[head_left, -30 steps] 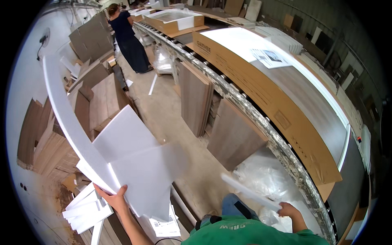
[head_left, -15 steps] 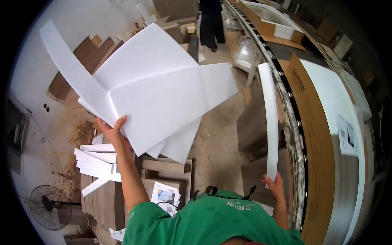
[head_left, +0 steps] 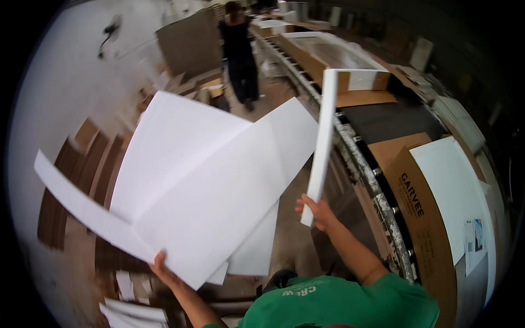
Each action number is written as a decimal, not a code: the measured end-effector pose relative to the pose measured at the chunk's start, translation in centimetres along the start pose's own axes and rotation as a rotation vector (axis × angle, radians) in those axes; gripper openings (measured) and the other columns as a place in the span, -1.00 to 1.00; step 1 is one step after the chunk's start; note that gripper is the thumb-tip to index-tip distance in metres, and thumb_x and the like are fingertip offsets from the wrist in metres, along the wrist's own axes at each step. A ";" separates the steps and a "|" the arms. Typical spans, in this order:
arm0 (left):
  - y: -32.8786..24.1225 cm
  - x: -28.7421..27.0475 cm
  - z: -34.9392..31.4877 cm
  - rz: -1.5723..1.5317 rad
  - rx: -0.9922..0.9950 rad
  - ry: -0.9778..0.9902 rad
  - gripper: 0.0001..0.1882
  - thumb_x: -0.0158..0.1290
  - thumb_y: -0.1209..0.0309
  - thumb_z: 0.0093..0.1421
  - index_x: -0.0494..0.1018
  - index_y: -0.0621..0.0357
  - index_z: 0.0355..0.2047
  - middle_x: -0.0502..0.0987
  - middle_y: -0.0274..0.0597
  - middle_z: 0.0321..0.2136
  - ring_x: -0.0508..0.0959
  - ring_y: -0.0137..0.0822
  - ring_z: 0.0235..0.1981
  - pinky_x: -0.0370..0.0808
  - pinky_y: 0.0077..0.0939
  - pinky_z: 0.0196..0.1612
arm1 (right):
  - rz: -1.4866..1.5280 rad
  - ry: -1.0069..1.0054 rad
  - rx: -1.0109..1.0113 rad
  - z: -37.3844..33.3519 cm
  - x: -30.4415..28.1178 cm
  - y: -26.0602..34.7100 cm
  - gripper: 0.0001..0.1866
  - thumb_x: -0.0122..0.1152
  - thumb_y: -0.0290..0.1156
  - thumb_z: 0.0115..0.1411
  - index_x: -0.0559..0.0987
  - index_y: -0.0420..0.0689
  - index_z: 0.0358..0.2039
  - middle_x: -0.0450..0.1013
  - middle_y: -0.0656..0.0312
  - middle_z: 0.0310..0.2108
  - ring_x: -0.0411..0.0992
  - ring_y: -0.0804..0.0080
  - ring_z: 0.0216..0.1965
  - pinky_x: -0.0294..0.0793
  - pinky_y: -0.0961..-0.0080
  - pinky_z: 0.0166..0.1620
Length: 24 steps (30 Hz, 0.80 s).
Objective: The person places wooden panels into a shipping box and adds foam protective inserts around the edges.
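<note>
My left hand is closed on the near edge of several large white foam sheets, thumb on top. They fan out and overlap in front of me. A long narrow white foam strip juts out to the left from the same grip. My right hand is wrapped round the lower end of another white foam strip, which stands nearly upright beside the sheets' right edge. The fingers under the sheets are hidden.
Along the right runs a roller conveyor bearing an open cardboard box with a white panel. A farther box lies on it. Brown boards are stacked at left, white strips at lower left. A person stands ahead.
The view has tilted up and shifted, showing more of the person ahead. My right hand has come up and inward with its strip. My left hand and the sheets sit lower in view.
</note>
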State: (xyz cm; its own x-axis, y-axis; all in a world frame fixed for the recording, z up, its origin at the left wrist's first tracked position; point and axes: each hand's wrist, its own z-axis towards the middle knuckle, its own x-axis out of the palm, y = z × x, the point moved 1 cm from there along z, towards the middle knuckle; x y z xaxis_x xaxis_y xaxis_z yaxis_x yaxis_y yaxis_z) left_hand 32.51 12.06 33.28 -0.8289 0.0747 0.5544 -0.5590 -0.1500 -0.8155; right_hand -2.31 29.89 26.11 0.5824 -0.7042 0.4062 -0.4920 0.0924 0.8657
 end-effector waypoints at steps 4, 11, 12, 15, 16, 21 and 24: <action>3.2 5.6 6.9 -0.009 -0.246 -0.020 -0.38 -0.03 0.23 -0.28 0.20 0.22 -0.14 0.28 -0.09 -0.24 0.29 -0.15 -0.21 0.29 -0.30 -0.20 | 0.311 -0.141 -0.140 11.3 -2.0 6.5 -0.66 0.08 -0.26 -0.01 0.29 -0.18 -0.29 0.34 0.18 -0.40 0.36 0.39 -0.49 0.37 0.50 -0.48; 7.2 18.7 16.4 0.160 -0.301 0.041 -0.21 -0.05 0.17 -0.27 -0.01 0.22 0.01 0.16 0.00 -0.14 0.23 -0.10 -0.15 0.28 -0.28 -0.22 | -0.418 -0.683 -0.563 22.3 -11.5 18.6 -0.68 0.17 -0.26 -0.09 0.44 -0.28 -0.44 0.38 0.26 -0.55 0.31 0.58 -0.55 0.30 0.60 -0.54; 9.0 21.1 17.3 0.150 -0.323 0.051 -0.21 -0.05 0.17 -0.27 -0.01 0.22 0.01 0.16 0.00 -0.14 0.23 -0.10 -0.15 0.28 -0.28 -0.22 | -0.562 -0.672 -0.455 23.3 -13.3 20.5 -0.66 0.17 -0.25 -0.10 0.44 -0.30 -0.45 0.39 0.26 -0.52 0.30 0.59 -0.54 0.30 0.60 -0.52; 11.4 27.2 21.5 0.136 -0.286 0.056 -0.18 -0.04 0.13 -0.27 -0.02 0.23 0.01 0.17 0.03 -0.16 0.23 -0.09 -0.16 0.29 -0.28 -0.23 | -0.638 -0.485 -0.318 27.7 -15.0 25.4 -0.63 0.19 -0.23 -0.12 0.43 -0.33 -0.46 0.38 0.25 -0.57 0.30 0.56 -0.55 0.31 0.59 -0.47; 11.7 27.8 23.5 0.121 -0.223 0.057 -0.18 -0.03 0.11 -0.27 -0.02 0.23 0.00 0.17 0.03 -0.17 0.23 -0.09 -0.17 0.29 -0.28 -0.24 | -0.466 -0.362 -0.345 30.2 -14.7 25.9 -0.63 0.20 -0.25 -0.13 0.42 -0.31 -0.44 0.36 0.26 -0.57 0.29 0.55 -0.56 0.31 0.61 -0.46; 14.6 34.2 33.4 0.216 -0.245 0.119 -0.17 -0.03 0.06 -0.26 -0.01 0.22 0.00 0.16 0.03 -0.17 0.23 -0.09 -0.17 0.29 -0.28 -0.26 | -0.381 -0.311 -0.354 37.8 -15.1 30.9 -0.62 0.23 -0.29 -0.17 0.39 -0.24 -0.36 0.35 0.25 -0.44 0.31 0.55 -0.42 0.31 0.62 -0.37; 19.5 36.3 39.6 0.261 -0.351 0.147 -0.18 -0.03 0.05 -0.26 -0.01 0.22 -0.01 0.16 0.02 -0.16 0.23 -0.09 -0.17 0.29 -0.28 -0.26 | -0.452 -0.480 -0.396 40.7 -14.3 34.7 -0.65 0.23 -0.36 -0.19 0.38 -0.18 -0.36 0.30 0.34 -0.44 0.27 0.61 -0.42 0.28 0.65 -0.35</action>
State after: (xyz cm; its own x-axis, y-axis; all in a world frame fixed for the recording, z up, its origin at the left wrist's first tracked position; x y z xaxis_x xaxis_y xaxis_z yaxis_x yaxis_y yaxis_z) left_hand -7.55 -27.20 44.10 -0.9233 0.2213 0.3139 -0.2835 0.1588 -0.9457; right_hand -54.01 14.53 38.40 0.2823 -0.9535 -0.1054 0.0483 -0.0956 0.9942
